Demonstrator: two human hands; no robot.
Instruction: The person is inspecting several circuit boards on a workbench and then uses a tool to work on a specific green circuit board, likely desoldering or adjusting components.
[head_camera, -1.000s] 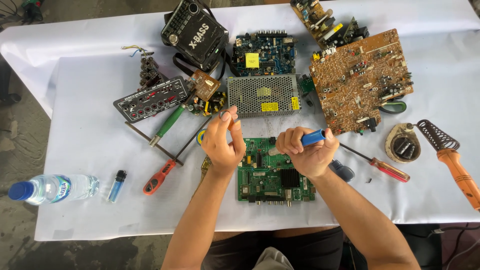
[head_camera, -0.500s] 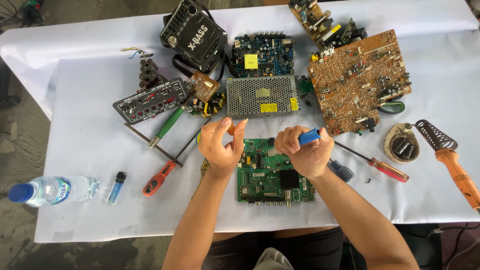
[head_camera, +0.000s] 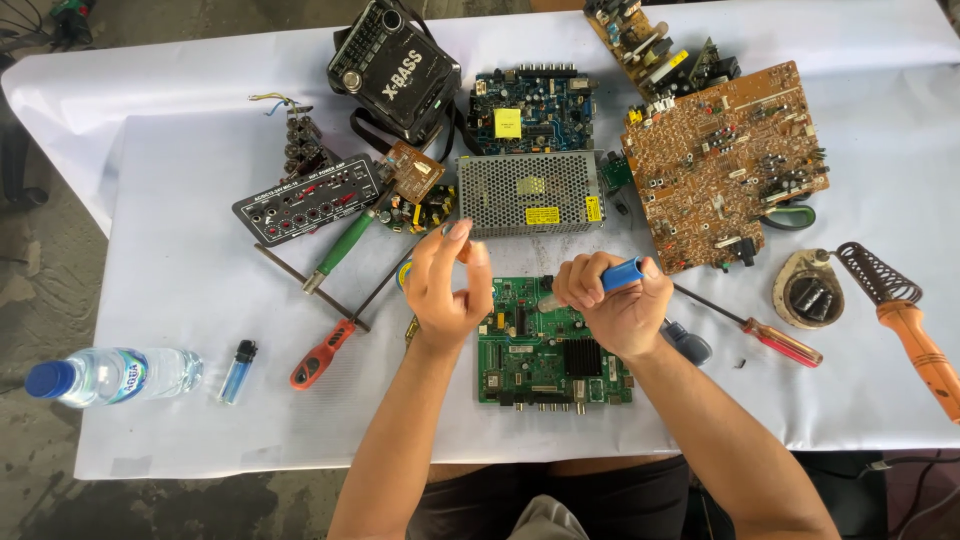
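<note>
My hands over the flat green circuit board (head_camera: 545, 350)

My right hand (head_camera: 615, 312) squeezes a blue-handled tool (head_camera: 622, 274); my left hand (head_camera: 448, 285) pinches something too small to tell.

Bright, even daylight fills the scene. The white cloth on the bench (head_camera: 180, 250) is nearly washed out at the far edge. Shadows are soft and short. Focus is sharp throughout, with slight bending toward the corners.

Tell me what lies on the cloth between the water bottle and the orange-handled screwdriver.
In the head view, one small blue lighter lies between the water bottle and the orange-handled screwdriver; the rest is bare white cloth.
</note>
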